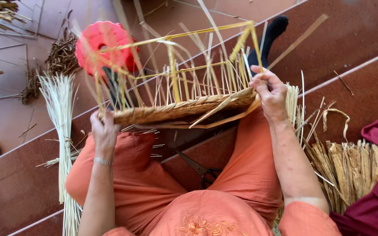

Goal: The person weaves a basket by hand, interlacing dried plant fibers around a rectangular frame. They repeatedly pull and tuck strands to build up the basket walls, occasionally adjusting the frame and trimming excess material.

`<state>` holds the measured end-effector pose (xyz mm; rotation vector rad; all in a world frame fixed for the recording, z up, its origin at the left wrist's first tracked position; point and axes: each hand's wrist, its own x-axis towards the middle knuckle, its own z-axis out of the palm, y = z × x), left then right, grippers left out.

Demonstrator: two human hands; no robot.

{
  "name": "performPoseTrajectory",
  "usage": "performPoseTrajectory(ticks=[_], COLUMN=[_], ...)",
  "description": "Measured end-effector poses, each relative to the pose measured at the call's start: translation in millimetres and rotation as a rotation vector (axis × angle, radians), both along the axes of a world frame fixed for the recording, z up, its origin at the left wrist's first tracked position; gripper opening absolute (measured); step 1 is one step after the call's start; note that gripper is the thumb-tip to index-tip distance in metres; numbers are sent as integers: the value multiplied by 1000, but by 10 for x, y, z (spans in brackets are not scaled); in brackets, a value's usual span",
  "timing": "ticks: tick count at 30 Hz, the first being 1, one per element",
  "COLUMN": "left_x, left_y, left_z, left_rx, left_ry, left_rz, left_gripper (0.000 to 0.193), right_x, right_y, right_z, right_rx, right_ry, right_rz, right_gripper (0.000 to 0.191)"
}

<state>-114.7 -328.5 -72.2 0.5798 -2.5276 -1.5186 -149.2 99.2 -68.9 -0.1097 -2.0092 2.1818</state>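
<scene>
While both hands' grip closes on its ends, half-woven straw basket (184, 109) — tan rim, yellow uprights.

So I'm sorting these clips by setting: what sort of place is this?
Probably a home or yard spot used for basket weaving, on tiled steps. A half-woven basket sits between both hands, bundles of pale straw and dried leaf strips lie alongside, and scissors rest below.

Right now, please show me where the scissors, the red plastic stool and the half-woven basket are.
scissors (204, 171), head view, on the blades near the pivot.
red plastic stool (103, 46), head view, on its seat top.
half-woven basket (176, 109), head view, on the woven band.
</scene>
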Motion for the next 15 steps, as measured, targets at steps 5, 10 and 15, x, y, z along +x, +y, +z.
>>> performPoseTrajectory(ticks=[5, 10, 15], left_x=[398, 402, 447], left_y=[-186, -18, 918], left_z=[-232, 143, 502], left_rx=[-155, -1184, -463], left_ry=[-36, 415, 501], left_rz=[-67, -4, -434], left_gripper=[55, 56, 22], right_x=[60, 19, -111], right_y=[20, -25, 55], right_z=[-33, 66, 38], right_rx=[82, 242, 1014], right_ry=[14, 77, 601], right_rz=[117, 31, -169], right_gripper=[6, 6, 18])
